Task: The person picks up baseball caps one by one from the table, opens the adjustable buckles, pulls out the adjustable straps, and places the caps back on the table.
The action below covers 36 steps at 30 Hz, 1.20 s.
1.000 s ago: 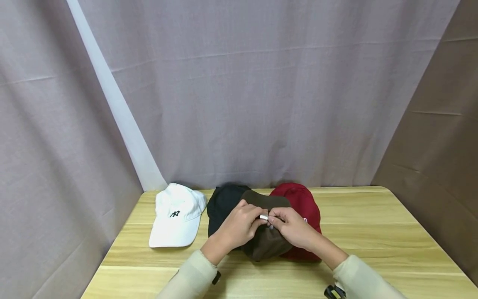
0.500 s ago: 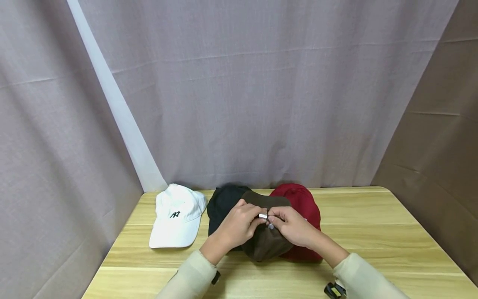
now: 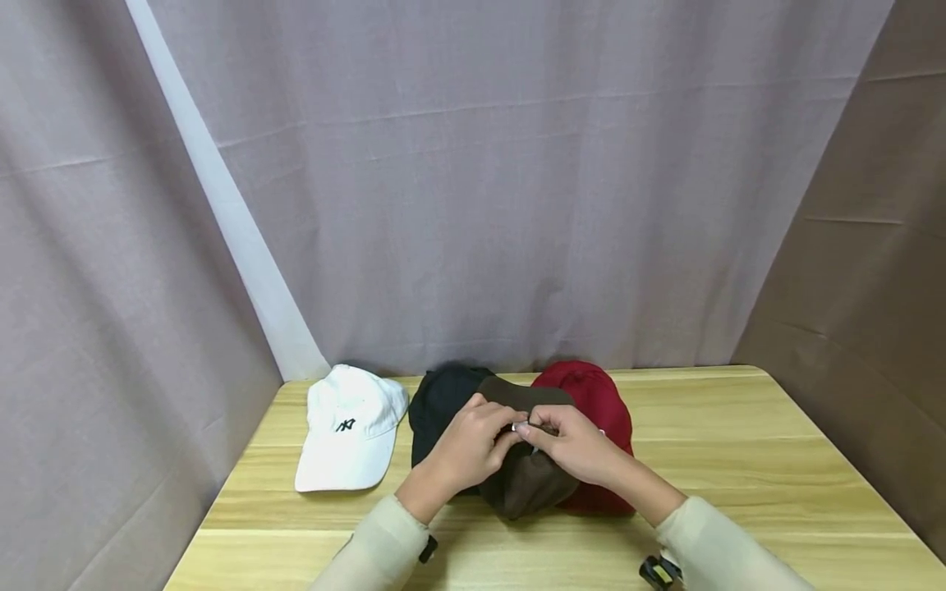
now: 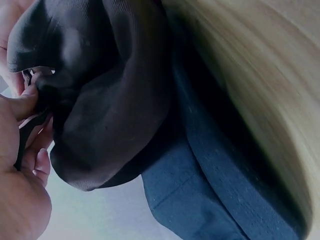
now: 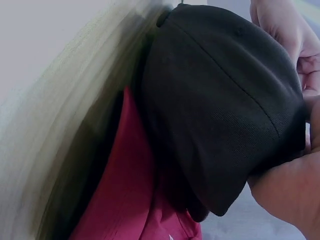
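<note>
A dark brown baseball cap (image 3: 534, 486) sits between both hands, overlapping a black cap (image 3: 443, 410) on its left and a red cap (image 3: 591, 390) on its right. At its back strap, my left hand (image 3: 466, 443) pinches a small silvery buckle (image 3: 519, 426). My right hand (image 3: 576, 445) pinches the strap right beside it, its thumb partly covering the buckle. A dark strap (image 4: 31, 127) runs between the fingers in the left wrist view. In the right wrist view the brown cap's crown (image 5: 220, 95) hides most of the fingers.
A white cap (image 3: 351, 427) with a dark logo lies on the left of the wooden table (image 3: 739, 460). Grey curtains (image 3: 473, 205) hang behind the table's back edge, and a brown cloth (image 3: 850, 287) hangs on the right.
The right thumb has shifted left over the silvery buckle, so less of the buckle shows. The left hand and the caps stay nearly where they were.
</note>
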Tool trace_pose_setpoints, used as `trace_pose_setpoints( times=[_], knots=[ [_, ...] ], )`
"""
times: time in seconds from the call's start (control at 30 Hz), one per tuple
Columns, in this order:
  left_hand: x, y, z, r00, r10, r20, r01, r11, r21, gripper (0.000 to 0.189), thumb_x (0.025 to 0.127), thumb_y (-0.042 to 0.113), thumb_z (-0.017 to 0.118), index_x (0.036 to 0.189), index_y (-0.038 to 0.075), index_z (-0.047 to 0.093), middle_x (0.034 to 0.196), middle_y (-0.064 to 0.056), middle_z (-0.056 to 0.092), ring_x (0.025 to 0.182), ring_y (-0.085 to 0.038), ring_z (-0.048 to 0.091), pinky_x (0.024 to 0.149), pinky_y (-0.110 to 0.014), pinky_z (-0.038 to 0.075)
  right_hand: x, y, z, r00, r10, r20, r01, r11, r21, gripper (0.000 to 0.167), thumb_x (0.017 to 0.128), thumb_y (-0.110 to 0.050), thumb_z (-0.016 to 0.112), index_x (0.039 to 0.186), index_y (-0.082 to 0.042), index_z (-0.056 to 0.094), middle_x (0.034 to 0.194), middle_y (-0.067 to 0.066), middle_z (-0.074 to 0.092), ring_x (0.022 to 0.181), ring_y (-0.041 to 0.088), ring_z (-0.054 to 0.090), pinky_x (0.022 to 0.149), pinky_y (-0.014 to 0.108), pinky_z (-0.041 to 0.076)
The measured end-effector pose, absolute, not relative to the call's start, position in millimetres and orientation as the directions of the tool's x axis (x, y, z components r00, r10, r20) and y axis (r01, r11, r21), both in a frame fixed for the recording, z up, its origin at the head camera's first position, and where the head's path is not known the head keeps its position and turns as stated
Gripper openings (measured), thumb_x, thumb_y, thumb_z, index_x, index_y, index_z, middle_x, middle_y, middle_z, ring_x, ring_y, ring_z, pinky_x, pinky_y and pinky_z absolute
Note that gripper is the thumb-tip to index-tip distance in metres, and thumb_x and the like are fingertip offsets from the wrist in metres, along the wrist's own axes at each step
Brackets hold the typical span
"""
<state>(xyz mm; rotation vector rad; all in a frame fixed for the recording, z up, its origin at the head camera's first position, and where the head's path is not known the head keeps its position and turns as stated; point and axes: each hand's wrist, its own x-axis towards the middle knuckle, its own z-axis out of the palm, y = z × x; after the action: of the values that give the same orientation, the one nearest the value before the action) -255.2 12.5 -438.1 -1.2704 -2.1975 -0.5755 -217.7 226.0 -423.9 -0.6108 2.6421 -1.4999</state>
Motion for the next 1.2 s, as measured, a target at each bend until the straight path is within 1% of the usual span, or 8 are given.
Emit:
trace_pose_setpoints(
  times=[0.17, 0.3, 0.47, 0.63, 0.8, 0.87, 0.97, 1.2],
  knots=[
    [-254.3, 14.0, -438.5, -0.421, 0.639, 0.643, 0.883, 0.45, 0.131, 0.019, 0.097, 0.027, 0.078, 0.11, 0.013, 0.078, 0.099, 0.001, 0.082, 0.083, -0.008, 0.073, 0.082, -0.026, 0.048, -220.4, 225.7, -426.3, -0.924, -0.345, 0.163, -0.311, 0.436, -0.845, 0.028, 0.105, -0.021, 0.069, 0.083, -0.004, 0.065, 0.074, -0.003, 0.054, 0.066, 0.004, 0.045, 0.062, 0.023, 0.041],
    [-254.2, 14.0, -438.8, -0.419, 0.639, 0.645, 0.885, 0.445, 0.135, 0.019, 0.097, 0.027, 0.079, 0.109, 0.013, 0.078, 0.097, 0.001, 0.081, 0.082, -0.008, 0.072, 0.082, -0.026, 0.047, -221.8, 226.7, -427.2, -0.927, -0.351, 0.131, -0.281, 0.419, -0.864, 0.027, 0.104, -0.019, 0.068, 0.083, -0.003, 0.065, 0.074, -0.002, 0.053, 0.068, 0.006, 0.047, 0.064, 0.023, 0.043],
    [-253.7, 13.0, -438.4, -0.425, 0.645, 0.636, 0.887, 0.436, 0.151, 0.017, 0.098, 0.025, 0.078, 0.11, 0.014, 0.079, 0.099, 0.002, 0.082, 0.083, -0.008, 0.072, 0.082, -0.026, 0.048, -221.2, 227.2, -428.3, -0.928, -0.352, 0.12, -0.266, 0.404, -0.875, 0.028, 0.105, -0.019, 0.067, 0.082, -0.003, 0.064, 0.075, 0.0, 0.053, 0.07, 0.008, 0.048, 0.065, 0.024, 0.043],
    [-253.7, 12.9, -438.3, -0.431, 0.656, 0.619, 0.888, 0.432, 0.16, 0.017, 0.097, 0.025, 0.079, 0.11, 0.014, 0.078, 0.101, 0.002, 0.082, 0.087, -0.008, 0.073, 0.084, -0.027, 0.049, -220.5, 229.0, -430.8, -0.924, -0.357, 0.133, -0.275, 0.381, -0.883, 0.028, 0.105, -0.018, 0.068, 0.081, -0.002, 0.066, 0.075, 0.001, 0.056, 0.069, 0.006, 0.049, 0.064, 0.023, 0.044],
    [-254.6, 12.5, -438.2, -0.443, 0.67, 0.596, 0.884, 0.436, 0.167, 0.017, 0.098, 0.025, 0.077, 0.111, 0.015, 0.077, 0.104, 0.003, 0.082, 0.09, -0.007, 0.074, 0.087, -0.028, 0.051, -220.8, 231.3, -430.1, -0.914, -0.377, 0.149, -0.288, 0.345, -0.893, 0.024, 0.104, -0.013, 0.068, 0.083, 0.0, 0.069, 0.079, 0.013, 0.065, 0.073, 0.005, 0.054, 0.066, 0.023, 0.047],
    [-254.9, 11.8, -438.2, -0.451, 0.67, 0.59, 0.882, 0.438, 0.177, 0.017, 0.099, 0.026, 0.076, 0.112, 0.015, 0.077, 0.105, 0.003, 0.082, 0.091, -0.007, 0.075, 0.088, -0.028, 0.051, -221.3, 231.7, -429.7, -0.91, -0.388, 0.149, -0.29, 0.337, -0.896, 0.024, 0.104, -0.013, 0.068, 0.084, 0.0, 0.07, 0.081, 0.016, 0.066, 0.074, 0.005, 0.054, 0.066, 0.022, 0.047],
    [-254.7, 10.3, -437.8, -0.458, 0.668, 0.586, 0.88, 0.435, 0.191, 0.017, 0.1, 0.026, 0.076, 0.112, 0.015, 0.077, 0.106, 0.003, 0.082, 0.091, -0.007, 0.075, 0.089, -0.028, 0.051, -221.6, 231.7, -429.4, -0.905, -0.402, 0.141, -0.289, 0.336, -0.896, 0.023, 0.105, -0.012, 0.066, 0.086, 0.002, 0.07, 0.083, 0.016, 0.066, 0.075, 0.006, 0.054, 0.067, 0.022, 0.047],
    [-253.7, 7.9, -437.0, -0.449, 0.663, 0.599, 0.882, 0.437, 0.178, 0.015, 0.098, 0.025, 0.077, 0.111, 0.016, 0.077, 0.105, 0.005, 0.082, 0.088, -0.006, 0.074, 0.087, -0.027, 0.051, -222.1, 231.7, -428.2, -0.886, -0.443, 0.138, -0.293, 0.303, -0.907, 0.021, 0.106, -0.008, 0.063, 0.089, 0.004, 0.069, 0.088, 0.015, 0.066, 0.084, 0.011, 0.057, 0.071, 0.022, 0.047]
  ],
)
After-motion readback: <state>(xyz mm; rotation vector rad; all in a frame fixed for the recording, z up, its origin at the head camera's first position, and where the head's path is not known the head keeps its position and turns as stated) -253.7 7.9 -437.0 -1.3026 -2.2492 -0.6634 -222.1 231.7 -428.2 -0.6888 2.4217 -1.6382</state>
